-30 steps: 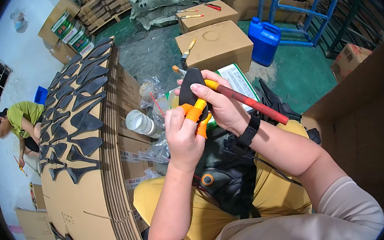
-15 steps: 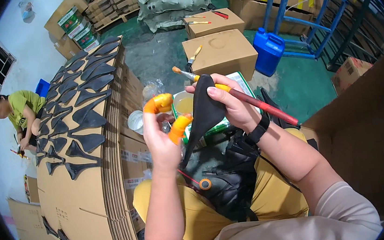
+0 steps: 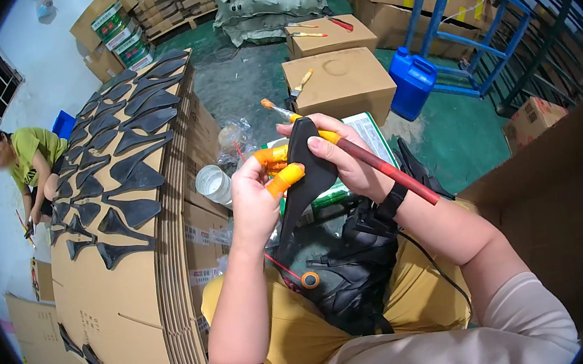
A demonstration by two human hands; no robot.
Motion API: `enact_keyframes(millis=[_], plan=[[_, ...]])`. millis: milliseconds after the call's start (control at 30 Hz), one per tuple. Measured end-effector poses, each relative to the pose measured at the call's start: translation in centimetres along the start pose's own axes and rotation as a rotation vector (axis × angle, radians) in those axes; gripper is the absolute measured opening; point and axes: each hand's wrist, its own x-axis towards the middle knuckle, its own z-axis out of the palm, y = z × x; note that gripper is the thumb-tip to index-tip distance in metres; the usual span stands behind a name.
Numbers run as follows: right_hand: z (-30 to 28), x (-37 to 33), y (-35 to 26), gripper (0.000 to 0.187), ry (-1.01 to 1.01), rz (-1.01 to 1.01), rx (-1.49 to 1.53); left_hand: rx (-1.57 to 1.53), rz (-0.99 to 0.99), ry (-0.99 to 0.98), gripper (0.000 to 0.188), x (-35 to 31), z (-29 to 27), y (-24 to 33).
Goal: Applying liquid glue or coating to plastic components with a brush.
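I see the right hand [image 3: 354, 157] gripping a flat black piece [image 3: 315, 165] and a red-handled brush [image 3: 397, 176] together; the left hand [image 3: 252, 199], in orange-yellow finger covers [image 3: 287, 178], pinches the piece's left edge above the lap [image 3: 289, 324]. I judge this edge-handling; the next move calls for steady right-hand support.

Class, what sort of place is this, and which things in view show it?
Probably a small workshop or storeroom: black curved pieces lie in rows on stacked cardboard, bulky sacks are piled farther back, and a blue jerrycan stands beside a cardboard box.
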Motion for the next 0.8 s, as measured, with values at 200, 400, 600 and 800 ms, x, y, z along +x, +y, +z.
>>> enact_keyframes(millis=[200,400,600,800], plan=[[-0.7,1.0,1.7,0.036,0.070,-0.027,0.055,0.102,-0.106,-0.077,0.026,2.5,-0.5,0.0],[-2.1,1.8,3.2,0.033,0.013,-0.070,-0.145,-0.076,-0.137,-0.090,0.036,2.9,-0.7,-1.0],[-2.1,2.3,5.1,0.039,-0.029,0.034,-0.128,0.176,-0.167,-0.080,0.028,3.6,-2.5,-2.0],[-5.7,5.5,4.6,0.042,0.132,0.116,-0.022,0.333,-0.083,0.083,0.027,4.1,-6.1,-0.8]])
